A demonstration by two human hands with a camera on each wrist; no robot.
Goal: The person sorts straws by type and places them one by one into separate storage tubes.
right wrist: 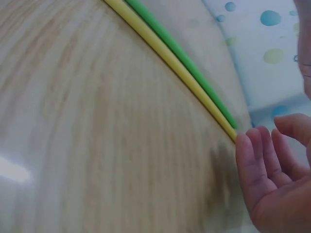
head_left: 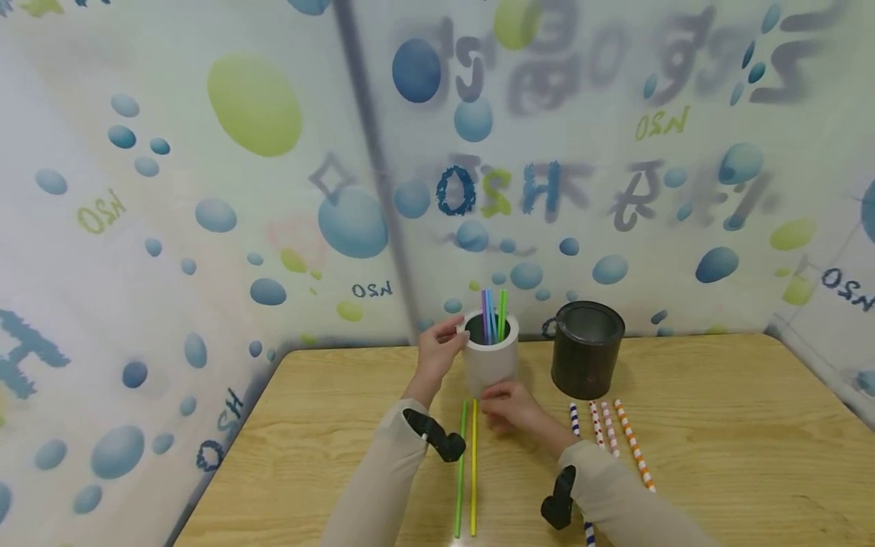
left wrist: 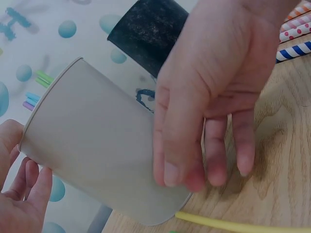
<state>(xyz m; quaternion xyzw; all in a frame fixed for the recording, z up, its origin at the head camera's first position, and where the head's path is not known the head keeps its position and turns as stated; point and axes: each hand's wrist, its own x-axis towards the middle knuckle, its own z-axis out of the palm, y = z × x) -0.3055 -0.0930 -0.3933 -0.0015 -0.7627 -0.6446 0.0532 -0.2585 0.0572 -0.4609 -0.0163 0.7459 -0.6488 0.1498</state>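
Note:
In the head view my left hand point(head_left: 437, 355) holds the white cup point(head_left: 489, 366) by its upper left side, fingers and thumb at the rim. Purple, blue and green straws point(head_left: 494, 317) stand in that cup. My right hand point(head_left: 514, 406) is at the cup's lower front with relaxed fingers, nothing held. The left wrist view shows its fingers point(left wrist: 216, 150) hanging down beside the cup's wall. A green straw point(head_left: 461, 471) and a yellow straw point(head_left: 475, 471) lie side by side on the table, the yellow one's far end close to my right fingertips.
A black cup point(head_left: 584, 357) stands right of the white one. Before it lie a blue-striped straw point(head_left: 574, 418), two dotted straws point(head_left: 597, 424) and an orange-striped straw point(head_left: 632, 441), partly hidden by my right arm. A printed wall sheet point(head_left: 424, 258) rises behind the wooden table point(head_left: 724, 425).

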